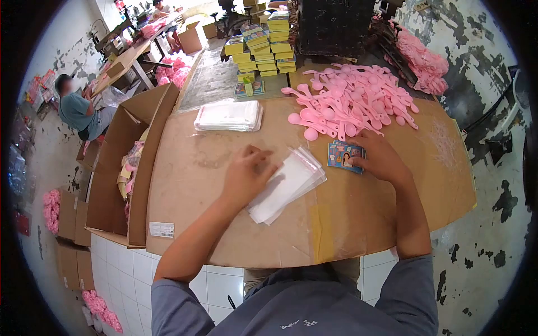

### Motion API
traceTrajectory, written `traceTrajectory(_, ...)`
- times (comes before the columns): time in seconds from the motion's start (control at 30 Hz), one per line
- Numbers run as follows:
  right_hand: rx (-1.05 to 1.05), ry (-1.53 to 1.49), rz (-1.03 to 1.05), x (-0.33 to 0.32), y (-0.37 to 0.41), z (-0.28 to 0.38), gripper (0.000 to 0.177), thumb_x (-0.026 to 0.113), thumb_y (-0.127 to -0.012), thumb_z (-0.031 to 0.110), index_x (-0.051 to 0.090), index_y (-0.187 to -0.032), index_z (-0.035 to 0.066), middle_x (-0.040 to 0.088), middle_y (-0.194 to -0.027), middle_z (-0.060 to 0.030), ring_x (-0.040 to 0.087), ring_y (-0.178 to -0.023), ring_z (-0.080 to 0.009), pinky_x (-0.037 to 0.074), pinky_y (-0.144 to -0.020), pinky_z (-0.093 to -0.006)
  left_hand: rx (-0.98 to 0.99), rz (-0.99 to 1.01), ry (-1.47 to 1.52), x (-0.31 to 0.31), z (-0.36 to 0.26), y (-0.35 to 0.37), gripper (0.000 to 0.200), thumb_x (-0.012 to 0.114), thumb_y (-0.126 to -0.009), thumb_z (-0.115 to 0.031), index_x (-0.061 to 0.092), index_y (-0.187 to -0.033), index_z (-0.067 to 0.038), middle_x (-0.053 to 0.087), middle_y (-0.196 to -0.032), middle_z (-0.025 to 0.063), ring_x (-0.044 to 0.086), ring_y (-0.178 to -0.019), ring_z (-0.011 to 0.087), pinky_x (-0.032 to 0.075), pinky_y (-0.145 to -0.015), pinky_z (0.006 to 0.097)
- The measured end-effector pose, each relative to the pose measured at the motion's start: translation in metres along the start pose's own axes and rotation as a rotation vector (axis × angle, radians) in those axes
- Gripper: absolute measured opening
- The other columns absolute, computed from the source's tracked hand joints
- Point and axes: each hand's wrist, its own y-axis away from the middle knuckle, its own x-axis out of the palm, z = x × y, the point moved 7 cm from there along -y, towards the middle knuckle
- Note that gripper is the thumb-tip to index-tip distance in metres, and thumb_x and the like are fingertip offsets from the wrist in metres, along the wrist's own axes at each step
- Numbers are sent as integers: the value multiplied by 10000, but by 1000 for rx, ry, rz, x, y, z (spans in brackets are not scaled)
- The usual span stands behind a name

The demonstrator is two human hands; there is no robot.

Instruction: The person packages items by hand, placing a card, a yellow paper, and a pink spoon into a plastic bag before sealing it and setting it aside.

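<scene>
My left hand [249,172] is over the left edge of a fanned stack of clear plastic bags [291,187]. Its fingers are bent and apart, slightly blurred, with nothing visible between them. To the right, my right hand [382,157] has its thumb and fingers on the right side of a small pile of blue printed cards [343,155]. The cards lie on the cardboard-covered table [224,235]. Just behind them spreads a big heap of pink plastic scoops [350,101].
Another stack of clear bags [228,116] lies at the back left. Yellow-edged card stacks [260,47] stand behind it. A large open cardboard box [115,185] adjoins the table's left side. A seated person [81,109] is farther left. Pink bundles [420,61] sit at the back right.
</scene>
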Motion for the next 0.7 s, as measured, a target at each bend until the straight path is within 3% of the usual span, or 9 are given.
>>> traceTrajectory(0.07, -8, -45, -23, 3, -3, -8, 365, 800, -809, 152, 712, -1140, 27, 632, -1086, -142, 633, -1052, -316, 507, -923, -418, 275, -48, -344, 12, -24, 5, 336, 832, -819, -256, 767, -1076, -48, 633, -937, 107, 609, -870, 225, 493, -812, 340)
traceTrajectory(0.17, 49, -190, -43, 3, -7, -19, 318, 790, -808, 101, 709, -1106, 25, 631, -1038, -126, 652, -963, -277, 525, -862, -387, 264, -44, -268, 17, -14, 3, 271, 837, -836, -231, 760, -1022, -50, 629, -927, 65, 600, -805, 170, 491, -770, 295)
traceTrajectory(0.27, 107, -246, -58, 3, -11, -26, 265, 767, -817, 53, 700, -1071, 18, 631, -983, -107, 654, -888, -231, 529, -802, -350, -25, 113, -33, 21, 6, 0, 243, 827, -862, -182, 734, -1029, -31, 676, -941, 50, 616, -809, 138, 501, -759, 285)
traceTrajectory(0.37, 78, -301, -83, -4, -11, -17, 225, 740, -832, 25, 695, -1053, 18, 644, -971, -96, 651, -883, -203, 522, -797, -328, -228, 147, 225, 22, 12, 3, 227, 787, -911, -135, 707, -1083, -11, 725, -937, 35, 629, -797, 96, 502, -734, 257)
traceTrajectory(0.4, 56, -329, -92, -7, -11, -11, 215, 731, -838, 18, 694, -1050, 19, 651, -975, -93, 651, -891, -198, 519, -803, -323, -213, 135, 246, 21, 11, 3, 228, 777, -921, -128, 700, -1096, -4, 730, -926, 32, 625, -786, 86, 499, -722, 250)
traceTrajectory(0.5, -102, -725, -52, -4, -7, 22, 161, 708, -871, 31, 695, -1031, 31, 681, -1057, -86, 649, -940, -175, 514, -834, -317, -168, 95, 283, 20, 8, 4, 212, 756, -934, -116, 699, -1099, 4, 746, -893, 38, 616, -738, 77, 495, -687, 249)
traceTrajectory(0.6, -329, -713, 79, 23, -1, 70, 166, 679, -911, 73, 684, -1075, 45, 696, -1134, -95, 654, -998, -222, 504, -917, -360, -147, 104, 247, 22, 7, 4, 177, 751, -923, -122, 725, -1053, -4, 757, -874, 64, 611, -688, 97, 505, -665, 274)
traceTrajectory(0.7, -501, -410, -1, 41, 5, 95, 156, 642, -934, 60, 648, -1090, 54, 687, -1226, -119, 637, -1126, -291, 474, -1016, -440, -177, 154, 196, 20, 7, 5, 172, 740, -936, -126, 727, -1055, -2, 761, -906, 65, 612, -693, 99, 513, -683, 267)
